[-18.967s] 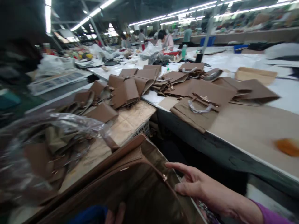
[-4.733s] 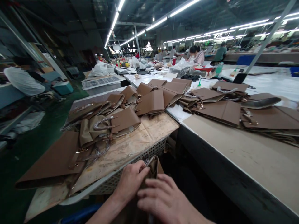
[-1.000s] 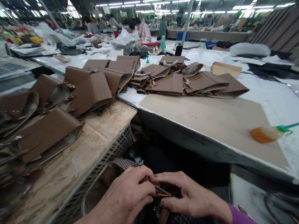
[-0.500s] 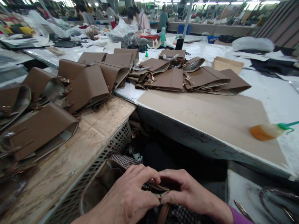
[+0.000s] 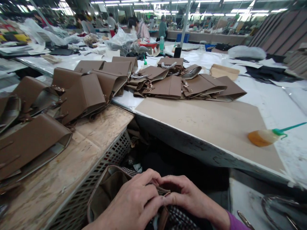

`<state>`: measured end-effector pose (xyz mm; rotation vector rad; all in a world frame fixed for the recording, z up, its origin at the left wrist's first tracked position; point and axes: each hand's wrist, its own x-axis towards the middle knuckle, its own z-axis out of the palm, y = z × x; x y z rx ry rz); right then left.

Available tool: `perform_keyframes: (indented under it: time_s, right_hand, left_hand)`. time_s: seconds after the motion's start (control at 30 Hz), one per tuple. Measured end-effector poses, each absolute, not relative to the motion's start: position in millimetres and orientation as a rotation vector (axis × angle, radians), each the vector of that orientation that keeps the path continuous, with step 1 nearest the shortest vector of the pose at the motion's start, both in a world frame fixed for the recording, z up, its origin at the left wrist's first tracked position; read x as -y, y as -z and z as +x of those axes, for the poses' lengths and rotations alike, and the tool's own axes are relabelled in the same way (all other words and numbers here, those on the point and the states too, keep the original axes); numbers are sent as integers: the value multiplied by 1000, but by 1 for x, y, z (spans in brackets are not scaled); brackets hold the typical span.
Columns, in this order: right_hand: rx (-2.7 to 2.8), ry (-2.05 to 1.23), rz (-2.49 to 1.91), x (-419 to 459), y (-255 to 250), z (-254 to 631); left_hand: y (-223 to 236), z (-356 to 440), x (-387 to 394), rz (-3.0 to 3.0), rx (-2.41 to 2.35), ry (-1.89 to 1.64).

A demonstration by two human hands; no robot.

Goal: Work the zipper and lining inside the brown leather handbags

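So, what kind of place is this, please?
Probably a workshop or factory making bags: similar brown bags lie piled on the tables, both hands work on another, and people sit at long benches under rows of lights behind.

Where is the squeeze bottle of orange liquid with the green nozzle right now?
In the head view, the clear bottle of orange liquid lies on its side at the right, on the flat tan sheet.

beyond hands (image 5: 134, 199) (image 5: 189, 196): dark gap (image 5: 165, 156) | left: basket wall (image 5: 96, 183) | right: table edge (image 5: 192, 139)
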<state>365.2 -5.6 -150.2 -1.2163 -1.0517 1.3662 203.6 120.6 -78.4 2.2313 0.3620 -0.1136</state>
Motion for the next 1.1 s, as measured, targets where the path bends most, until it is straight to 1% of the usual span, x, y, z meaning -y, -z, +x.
perform_keyframes:
  time_s: [0.1, 0.23, 0.43, 0.67, 0.8, 1.0, 1.1]
  right_hand:
    - [1035, -1380, -1203, 6, 152, 370]
    - [1007, -1389, -1163, 6, 154, 378]
    - [946, -1376, -1192, 10, 162, 392]
    - [909, -1253, -1260, 21, 172, 404]
    - [865, -1242, -1262, 21, 181, 407]
    - [702, -1271, -1089, 20, 189, 401]
    - [732, -1226, -1101, 22, 190, 396]
  left_hand:
    - [79, 212, -120, 2128, -502, 93]
    - [84, 220, -118, 2247, -540, 148]
    - [94, 242, -119, 2598, -360, 109]
    - [109, 259, -117, 2538, -255, -73]
    - [109, 266, -116, 2527, -265, 2]
    - [89, 276, -129, 2426, -258, 166]
    - [83, 278, -140, 2389, -365, 198]
